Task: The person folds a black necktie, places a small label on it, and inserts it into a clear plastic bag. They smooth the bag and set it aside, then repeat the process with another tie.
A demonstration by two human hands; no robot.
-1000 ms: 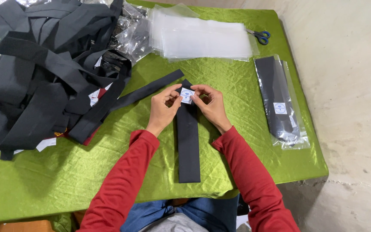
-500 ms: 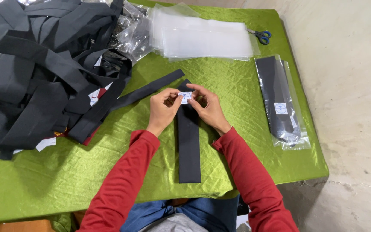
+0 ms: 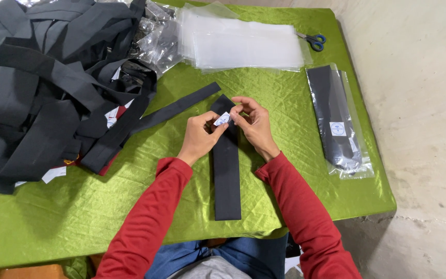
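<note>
While both hands (image 3: 228,129) pinch a label (image 3: 222,119), its underside stays hidden.

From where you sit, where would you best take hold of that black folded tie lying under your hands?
Probably the near end of the black tie: it lies flat and bare toward the table edge, clear of both hands. Come from the near side, pinching across its narrow width.

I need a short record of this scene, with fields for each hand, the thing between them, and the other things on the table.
left hand: pinches the small white label
right hand: fingertips on the same label
under hands: flat black tie on green tablecloth
left side: heap of black ties
far edge: clear plastic sleeves, blue-handled scissors
right side: bagged tie
</note>
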